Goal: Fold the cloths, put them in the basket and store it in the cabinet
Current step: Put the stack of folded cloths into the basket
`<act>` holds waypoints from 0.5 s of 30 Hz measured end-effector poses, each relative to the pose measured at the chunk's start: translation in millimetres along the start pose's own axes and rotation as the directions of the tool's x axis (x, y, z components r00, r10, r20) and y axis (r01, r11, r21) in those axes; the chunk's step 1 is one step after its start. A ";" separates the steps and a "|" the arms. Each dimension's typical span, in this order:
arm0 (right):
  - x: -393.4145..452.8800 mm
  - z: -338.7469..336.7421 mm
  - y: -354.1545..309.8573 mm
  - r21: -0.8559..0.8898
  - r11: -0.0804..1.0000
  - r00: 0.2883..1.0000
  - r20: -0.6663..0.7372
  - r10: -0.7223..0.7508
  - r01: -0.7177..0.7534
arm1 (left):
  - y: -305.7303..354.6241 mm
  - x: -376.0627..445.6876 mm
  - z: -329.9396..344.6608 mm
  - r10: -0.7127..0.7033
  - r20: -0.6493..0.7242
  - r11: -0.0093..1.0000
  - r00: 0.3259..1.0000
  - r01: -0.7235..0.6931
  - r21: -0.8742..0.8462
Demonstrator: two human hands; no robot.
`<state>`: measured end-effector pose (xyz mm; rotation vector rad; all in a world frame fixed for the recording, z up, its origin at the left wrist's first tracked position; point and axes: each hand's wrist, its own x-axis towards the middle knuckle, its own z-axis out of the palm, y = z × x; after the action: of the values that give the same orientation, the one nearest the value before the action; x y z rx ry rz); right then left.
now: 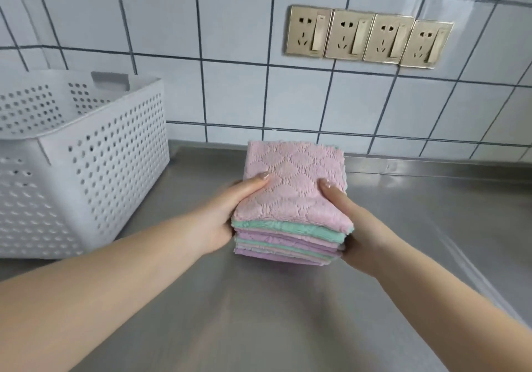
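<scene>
A stack of folded cloths (290,210) sat in the middle of the frame, held between the person's two hands just above or on the steel counter (417,227); I could not tell whether its underside touched the metal. The top cloth was pink with a raised diamond pattern, and below it showed edges of green, lilac and pale pink layers.

The left hand (227,213) gripped the stack's left side, its thumb lying on the pink top and its fingers hidden under or behind the pile. The right hand (354,224) gripped the right side the same way, thumb pressed on the top cloth, fingers out of sight beneath. Both forearms reached in from the lower corners of the frame.

At the left of the frame stood a white plastic basket (95,170) with rows of small holes in its walls and a cut-out handle at its far rim. It rested on the counter, near the stack but apart from it, and what I could see of its inside held nothing.

Behind the counter ran a wall of white tiles (230,83) with dark grout. In the upper right of the frame a row of four gold-coloured sockets (368,37) with switches was set into the tiles.
</scene>
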<state>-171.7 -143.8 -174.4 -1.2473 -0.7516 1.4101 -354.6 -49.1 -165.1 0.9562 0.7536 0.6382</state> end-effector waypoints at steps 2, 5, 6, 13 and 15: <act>2.6 -6.8 -11.0 0.014 1.000 1.000 -0.018 -0.005 0.005 | 5.0 11.2 9.2 0.017 0.022 1.000 1.000 -0.017 0.004; -1.0 -14.9 -40.7 0.068 0.998 0.998 -0.055 0.021 -0.017 | 29.0 22.4 31.3 -0.018 0.040 0.999 0.999 0.017 0.031; -4.3 -14.9 -53.6 0.080 0.996 0.998 -0.053 0.036 -0.031 | 41.1 20.3 38.6 -0.031 0.054 0.999 0.998 0.030 0.031; -25.1 22.3 -148.6 0.061 0.995 0.996 0.008 0.084 -0.085 | 131.8 -21.9 62.7 -0.065 0.042 0.997 0.997 0.064 0.037; -27.2 41.2 -166.3 0.037 0.995 0.995 0.034 0.092 -0.093 | 152.0 -35.8 59.2 -0.058 0.021 0.998 0.998 0.058 0.015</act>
<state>-164.5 -121.9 -2.5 -1.2456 -0.6937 1.5164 -350.8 -38.2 1.5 0.9496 0.7655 0.5716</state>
